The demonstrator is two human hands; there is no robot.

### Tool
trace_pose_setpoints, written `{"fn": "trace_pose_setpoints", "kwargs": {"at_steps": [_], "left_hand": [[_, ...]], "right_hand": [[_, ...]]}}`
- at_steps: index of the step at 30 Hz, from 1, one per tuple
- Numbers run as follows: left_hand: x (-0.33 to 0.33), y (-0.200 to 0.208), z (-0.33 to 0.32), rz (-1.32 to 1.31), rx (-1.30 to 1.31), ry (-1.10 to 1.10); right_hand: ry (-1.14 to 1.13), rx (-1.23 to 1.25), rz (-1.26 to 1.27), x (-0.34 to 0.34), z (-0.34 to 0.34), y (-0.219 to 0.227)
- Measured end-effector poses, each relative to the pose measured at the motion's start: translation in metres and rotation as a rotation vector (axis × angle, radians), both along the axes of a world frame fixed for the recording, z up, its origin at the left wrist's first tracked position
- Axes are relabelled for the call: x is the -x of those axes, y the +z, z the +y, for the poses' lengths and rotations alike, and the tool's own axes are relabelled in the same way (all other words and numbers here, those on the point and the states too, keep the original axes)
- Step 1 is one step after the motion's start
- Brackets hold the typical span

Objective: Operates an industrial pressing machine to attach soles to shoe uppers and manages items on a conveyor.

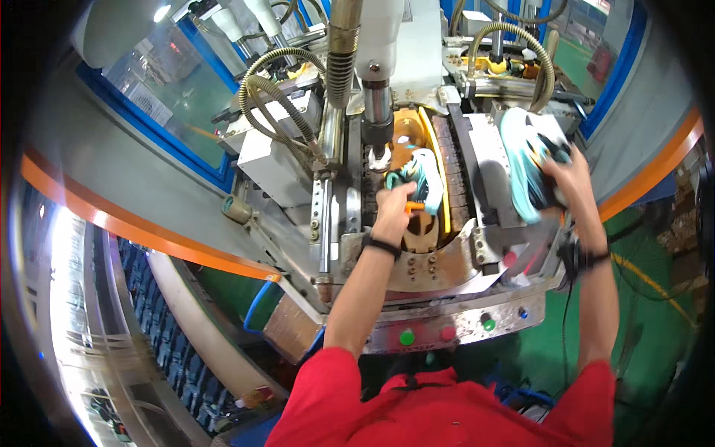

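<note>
Holding 1 teal-and-white shoe [520,167] in the right hand [572,177] near the white block [482,145], probably leaving room around the 2nd shoe [427,179], lying inside the machine [436,281]; gripping an orange piece [415,206] with the left hand [393,201], perhaps for steadying.

I can read no words or numbers from here. On the panel [465,325], at the lower centre of the frame, I make out small dark marks [408,349] below the left green button [407,337], too blurred for me to tell any letters.
</note>
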State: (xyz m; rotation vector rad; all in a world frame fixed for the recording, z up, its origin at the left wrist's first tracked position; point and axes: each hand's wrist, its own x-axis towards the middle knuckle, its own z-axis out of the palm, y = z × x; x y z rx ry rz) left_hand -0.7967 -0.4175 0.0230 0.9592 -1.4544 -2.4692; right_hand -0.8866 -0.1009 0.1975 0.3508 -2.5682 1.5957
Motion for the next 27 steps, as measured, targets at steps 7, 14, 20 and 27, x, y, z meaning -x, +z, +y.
{"fn": "trace_pose_setpoints", "kwargs": {"at_steps": [7,14,20,27], "left_hand": [[-0.249,0.119,0.051,0.118,-0.031,0.054],[-0.429,0.16,0.077,-0.078,0.16,0.534],[-0.474,0.137,0.138,-0.302,0.226,0.966],[-0.514,0.076,0.218,-0.111,-0.039,1.239]], "right_hand": [[0.415,-0.601,-0.233,0.072,-0.204,-0.044],[0.065,-0.651,0.07,0.045,-0.296,-0.184],[0.467,-0.591,0.406,-0.004,-0.255,-0.163],[1.1,-0.29,0.421,-0.283,-0.152,-0.194]]}}
